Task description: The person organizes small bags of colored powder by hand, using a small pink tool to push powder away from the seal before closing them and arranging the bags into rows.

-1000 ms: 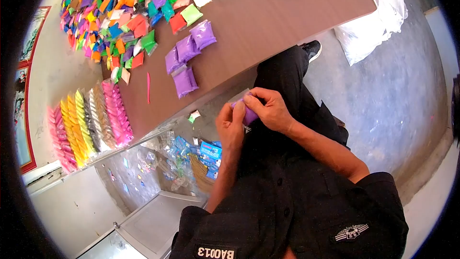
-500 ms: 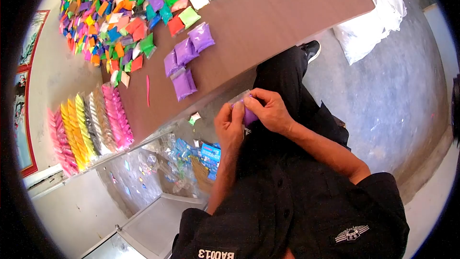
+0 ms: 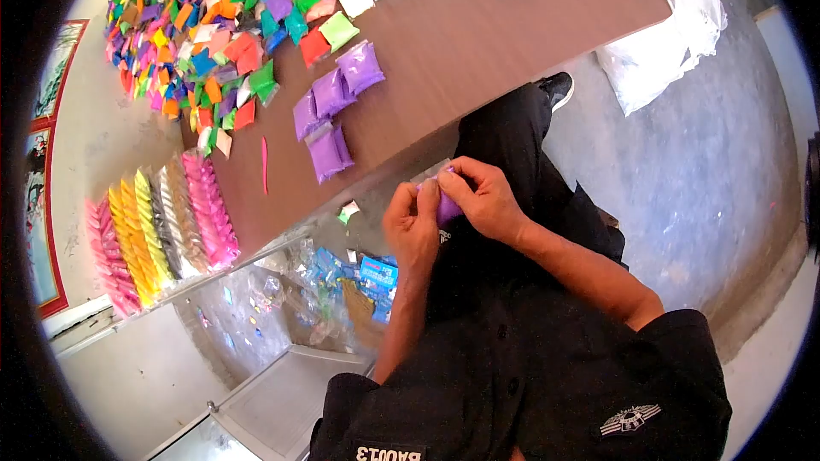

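Between my two hands is a small clear packet with purple filling (image 3: 448, 207), held over my lap just off the table edge. My left hand (image 3: 412, 220) pinches its left side near the top. The fingers of my right hand (image 3: 483, 196) are closed on the upper right of the same packet. Several purple packets (image 3: 326, 152) lie grouped on the brown table (image 3: 444, 51), beyond my hands. A thin pink stick (image 3: 265, 165) rests to their left.
A large pile of colourful packets (image 3: 205, 17) covers the table's far left. Rows of twisted coloured packs (image 3: 162, 222) lie at the left edge. White plastic bags (image 3: 658, 60) hang at the right corner. Blue packaging (image 3: 376, 277) sits below the table.
Both hands keep their grip on the purple packet, with only slight finger movement at its top. The table and its contents appear shifted very slightly in view.
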Demonstrator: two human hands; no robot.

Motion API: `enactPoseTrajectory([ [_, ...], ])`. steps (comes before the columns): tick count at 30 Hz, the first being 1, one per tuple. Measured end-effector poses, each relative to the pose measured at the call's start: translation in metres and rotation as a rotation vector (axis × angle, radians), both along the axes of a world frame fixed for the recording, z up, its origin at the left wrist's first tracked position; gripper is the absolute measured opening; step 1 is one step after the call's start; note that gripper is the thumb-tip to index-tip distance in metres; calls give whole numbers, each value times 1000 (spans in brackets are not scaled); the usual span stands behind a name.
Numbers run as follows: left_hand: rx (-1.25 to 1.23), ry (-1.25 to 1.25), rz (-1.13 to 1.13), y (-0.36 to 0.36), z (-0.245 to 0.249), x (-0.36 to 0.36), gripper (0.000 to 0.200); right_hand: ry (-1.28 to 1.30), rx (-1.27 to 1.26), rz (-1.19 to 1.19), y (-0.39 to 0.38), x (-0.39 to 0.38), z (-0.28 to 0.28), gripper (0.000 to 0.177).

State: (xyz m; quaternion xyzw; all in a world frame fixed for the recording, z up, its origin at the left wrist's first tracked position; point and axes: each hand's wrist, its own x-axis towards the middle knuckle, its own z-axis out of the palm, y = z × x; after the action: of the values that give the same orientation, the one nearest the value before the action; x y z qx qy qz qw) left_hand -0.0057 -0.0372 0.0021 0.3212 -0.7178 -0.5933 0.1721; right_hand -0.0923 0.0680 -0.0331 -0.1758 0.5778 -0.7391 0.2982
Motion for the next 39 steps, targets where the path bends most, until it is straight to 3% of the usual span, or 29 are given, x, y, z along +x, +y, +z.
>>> enactPoseTrajectory([
  [8, 191, -91, -26, 3, -5, 8, 25, 4, 8, -49, -1, 0, 0, 21],
  [10, 232, -8, -27, 7, -2, 7, 25, 23, 12, -33, -1, -1, 1, 23],
  [19, 128, 8, -37, 4, -13, 5, 28, 41, 34, -32, 0, -4, 3, 27],
  [26, 236, -64, -80, 6, -10, 16, 33, -8, 10, -37, -2, -1, -1, 26],
  [34, 86, 15, -63, 8, -9, 10, 33, 9, 45, -3, -1, -3, 1, 32],
  [39, 212, -43, -53, 3, -7, 14, 33, 27, 32, 3, -1, -2, 0, 30],
])
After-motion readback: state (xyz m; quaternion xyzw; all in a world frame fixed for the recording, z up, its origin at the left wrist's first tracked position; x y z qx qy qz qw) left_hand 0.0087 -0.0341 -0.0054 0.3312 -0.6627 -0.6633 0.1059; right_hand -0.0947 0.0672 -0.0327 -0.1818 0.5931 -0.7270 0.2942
